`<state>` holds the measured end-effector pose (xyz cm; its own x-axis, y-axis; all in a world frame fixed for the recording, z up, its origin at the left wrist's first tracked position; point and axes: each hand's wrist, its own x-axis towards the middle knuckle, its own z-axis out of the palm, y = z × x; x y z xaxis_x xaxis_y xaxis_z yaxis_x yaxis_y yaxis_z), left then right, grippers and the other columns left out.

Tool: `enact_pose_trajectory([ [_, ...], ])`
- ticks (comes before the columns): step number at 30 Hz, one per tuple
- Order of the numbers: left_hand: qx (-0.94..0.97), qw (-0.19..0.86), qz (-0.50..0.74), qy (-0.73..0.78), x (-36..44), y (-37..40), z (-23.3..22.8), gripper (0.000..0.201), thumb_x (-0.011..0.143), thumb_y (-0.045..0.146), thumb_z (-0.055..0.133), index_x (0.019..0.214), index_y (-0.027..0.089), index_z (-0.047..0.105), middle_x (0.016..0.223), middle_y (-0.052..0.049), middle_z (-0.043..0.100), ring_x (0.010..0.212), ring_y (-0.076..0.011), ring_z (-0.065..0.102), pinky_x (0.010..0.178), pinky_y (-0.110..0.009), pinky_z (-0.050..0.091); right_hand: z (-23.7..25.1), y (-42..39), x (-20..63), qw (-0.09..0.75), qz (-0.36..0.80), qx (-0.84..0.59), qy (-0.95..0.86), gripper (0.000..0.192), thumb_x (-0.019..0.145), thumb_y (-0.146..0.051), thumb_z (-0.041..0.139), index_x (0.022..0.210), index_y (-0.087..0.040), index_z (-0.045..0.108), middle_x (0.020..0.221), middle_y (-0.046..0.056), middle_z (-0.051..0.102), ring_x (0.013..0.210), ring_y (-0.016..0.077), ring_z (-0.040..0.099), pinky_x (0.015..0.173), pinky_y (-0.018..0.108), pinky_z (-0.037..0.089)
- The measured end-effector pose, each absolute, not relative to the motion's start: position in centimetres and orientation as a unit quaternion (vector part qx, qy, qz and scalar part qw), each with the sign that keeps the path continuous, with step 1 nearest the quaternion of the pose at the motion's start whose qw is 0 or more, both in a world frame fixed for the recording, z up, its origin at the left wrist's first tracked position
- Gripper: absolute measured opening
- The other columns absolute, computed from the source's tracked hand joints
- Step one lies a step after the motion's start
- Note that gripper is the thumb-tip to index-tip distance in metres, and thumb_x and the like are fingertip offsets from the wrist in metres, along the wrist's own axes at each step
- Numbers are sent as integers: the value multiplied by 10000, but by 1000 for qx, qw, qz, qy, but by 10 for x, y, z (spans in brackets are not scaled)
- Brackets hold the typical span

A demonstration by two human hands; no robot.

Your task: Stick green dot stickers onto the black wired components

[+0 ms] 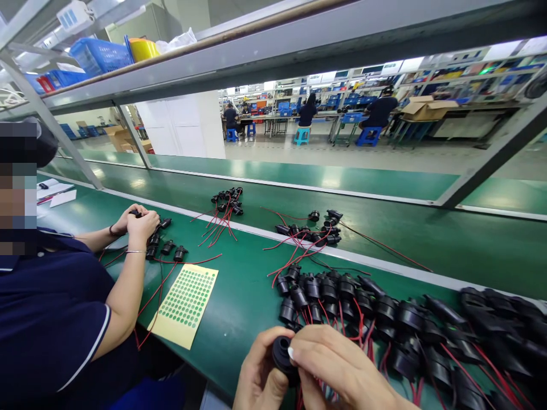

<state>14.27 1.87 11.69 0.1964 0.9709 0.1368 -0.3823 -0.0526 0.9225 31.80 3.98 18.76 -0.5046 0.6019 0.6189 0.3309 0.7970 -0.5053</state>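
Low in the middle of the head view, my left hand point(260, 370) grips a black cylindrical pump-like part point(281, 352), its round end with a central hole facing up. My right hand point(342, 364) closes against the same part from the right, fingers bent at its rim. A small white spot shows at my right fingertip; whether it is a nail or a loose piece, I cannot tell. Just beyond and right of my hands lies a big heap of similar black parts point(329, 290) with red and black wires, partly hidden by my right hand.
To the left, a co-worker's hands point(143, 222) hold a small black part. A sheet of green round stickers point(186, 302) lies between us on the green table point(231, 296). Two smaller clusters, one at far left point(228, 199) and another nearer point(311, 230), rest beyond. An overhead shelf point(239, 51) crosses above.
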Motion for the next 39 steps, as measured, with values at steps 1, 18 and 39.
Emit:
enact_pose_trajectory([
  [1,476,612,548,314,142,20,117,527,926,661,694,1286,282,756,1196,-78,766,1113,-265,708,976,-328,523,188,41,318,432,180,-275,-840,657,855,87,536,1358,-333,490,951,43,765,834,223,756,772,332,661],
  [18,469,691,486,258,133,27,126,586,880,715,721,1246,260,767,1022,-53,733,897,-164,654,829,-268,477,185,51,322,442,280,-318,-791,334,1020,-269,705,1300,-343,539,977,18,679,858,199,702,806,291,621],
  [39,635,412,447,477,118,116,116,347,1021,369,684,1330,212,661,1378,-110,683,1147,-263,709,965,-479,631,188,139,412,384,183,-585,-691,320,1103,-486,490,1183,-197,604,861,26,709,777,196,717,730,333,626],
])
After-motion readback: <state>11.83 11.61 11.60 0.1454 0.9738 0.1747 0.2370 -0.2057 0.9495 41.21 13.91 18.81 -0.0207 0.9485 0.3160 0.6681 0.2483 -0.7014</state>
